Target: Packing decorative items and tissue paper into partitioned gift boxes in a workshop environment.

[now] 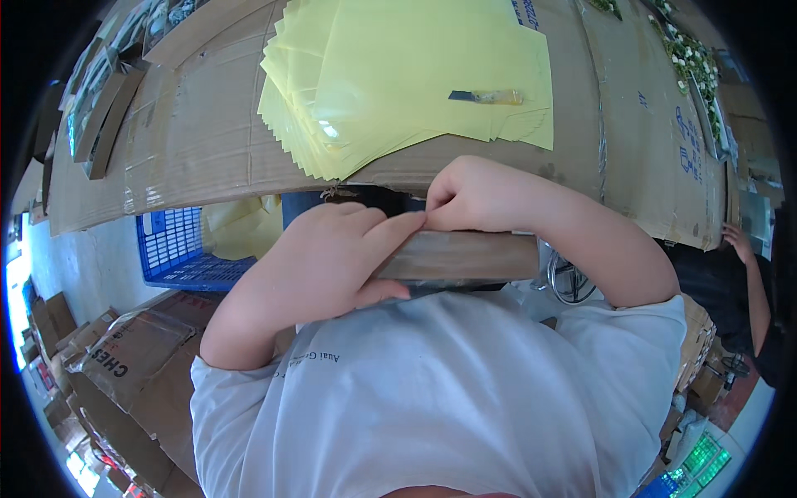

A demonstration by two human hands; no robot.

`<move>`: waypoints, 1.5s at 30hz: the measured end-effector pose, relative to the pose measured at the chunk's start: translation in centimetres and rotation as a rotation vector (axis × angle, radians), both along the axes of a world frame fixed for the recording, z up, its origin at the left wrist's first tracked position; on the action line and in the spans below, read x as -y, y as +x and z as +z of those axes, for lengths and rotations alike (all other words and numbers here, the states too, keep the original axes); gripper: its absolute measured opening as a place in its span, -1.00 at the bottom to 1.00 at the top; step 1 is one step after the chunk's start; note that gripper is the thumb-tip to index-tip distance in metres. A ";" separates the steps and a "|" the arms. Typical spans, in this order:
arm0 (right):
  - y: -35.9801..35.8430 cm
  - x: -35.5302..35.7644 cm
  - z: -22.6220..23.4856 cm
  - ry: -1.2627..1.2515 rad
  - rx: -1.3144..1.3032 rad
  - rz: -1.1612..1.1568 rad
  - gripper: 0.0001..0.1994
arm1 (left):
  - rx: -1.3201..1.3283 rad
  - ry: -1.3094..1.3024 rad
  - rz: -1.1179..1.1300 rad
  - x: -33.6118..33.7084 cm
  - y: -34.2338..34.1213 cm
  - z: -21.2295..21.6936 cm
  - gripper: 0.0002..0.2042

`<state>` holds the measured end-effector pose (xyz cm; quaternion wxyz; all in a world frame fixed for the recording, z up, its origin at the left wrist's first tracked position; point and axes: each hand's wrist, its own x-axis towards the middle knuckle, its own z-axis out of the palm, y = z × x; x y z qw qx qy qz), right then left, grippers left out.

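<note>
My left hand (332,253) and right hand (469,195) meet fingertip to fingertip, pinching something too small to identify, above a wooden board (465,256), near yellow sheets (415,75) and a knife (488,97).

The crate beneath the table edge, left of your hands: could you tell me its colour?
Blue, a slatted plastic crate, shown in the head view.

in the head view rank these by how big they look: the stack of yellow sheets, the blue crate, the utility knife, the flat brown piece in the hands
1. stack of yellow sheets, largest by far.
2. and 3. blue crate and flat brown piece: look alike, both partly hidden, and the piece is nearer the camera, so unranked.
4. utility knife, smallest.
</note>
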<state>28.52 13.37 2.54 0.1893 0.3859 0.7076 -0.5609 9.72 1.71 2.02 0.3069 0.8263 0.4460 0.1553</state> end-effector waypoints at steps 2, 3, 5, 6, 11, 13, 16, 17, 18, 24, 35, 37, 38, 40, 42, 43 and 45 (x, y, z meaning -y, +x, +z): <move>-0.3 0.5 -0.6 0.186 0.086 0.264 -0.78 | 0.010 0.008 0.000 0.5 -0.2 0.4 -0.45; -0.1 0.6 -1.0 0.193 0.089 0.262 -0.78 | 0.019 0.015 0.003 0.7 -0.4 0.5 -0.45; 0.3 0.5 -1.3 0.099 -0.119 0.078 -0.79 | 0.032 0.041 0.042 0.9 -0.4 0.0 -0.45; 0.1 0.4 -0.6 -0.070 -0.168 -0.052 -0.79 | 0.010 0.036 0.070 0.8 -0.4 -0.1 -0.46; 0.0 0.6 1.7 0.173 -0.182 0.496 -0.56 | -0.080 -0.002 0.047 0.1 -0.4 0.0 -0.46; 0.9 -0.5 2.0 0.097 -0.212 0.657 -0.37 | 0.124 -0.003 0.020 0.1 -1.7 -0.9 -0.46; 3.0 -2.7 2.0 -0.325 -0.541 -0.060 -0.58 | 0.337 0.054 0.185 1.3 -3.7 -3.4 -0.47; 3.6 -3.6 1.5 -0.045 -0.583 -0.172 -0.65 | 0.424 -0.012 0.246 2.4 -4.1 -5.1 -0.46; 4.0 -5.0 0.6 0.234 -0.621 -0.277 -0.73 | 0.589 -0.147 0.341 3.9 -3.2 -6.6 -0.45; 5.0 -8.2 -3.9 1.135 -0.209 0.019 -0.84 | -0.056 -0.757 0.260 2.4 -3.9 -5.6 -0.58; 8.0 -9.1 -4.5 0.884 -0.380 -0.276 -0.85 | 0.639 -0.093 0.317 -13.0 -5.4 -2.8 -0.82; 8.0 -8.8 -4.2 0.721 -0.364 -0.400 -0.88 | 0.567 -0.130 0.192 -16.1 -3.2 -3.8 -0.86; 7.9 -8.8 -4.2 0.722 -0.362 -0.397 -0.88 | 0.570 -0.175 0.145 -17.1 -2.3 -4.3 -0.87; 7.4 -8.7 -4.3 0.673 -0.374 -0.386 -0.89 | 0.502 -0.096 0.056 -17.8 -1.6 -5.0 -0.83; 6.9 -8.5 -4.1 0.693 -0.339 -0.364 -0.89 | 0.194 0.302 -0.150 -17.7 -0.8 -5.4 -0.78; 6.6 -8.4 -3.9 0.697 -0.312 -0.365 -0.89 | 0.130 0.327 -0.174 -17.6 -0.7 -5.5 -0.69; 6.5 -8.4 -4.0 0.698 -0.284 -0.366 -0.89 | 0.078 0.401 -0.171 -17.0 -0.5 -5.7 -0.69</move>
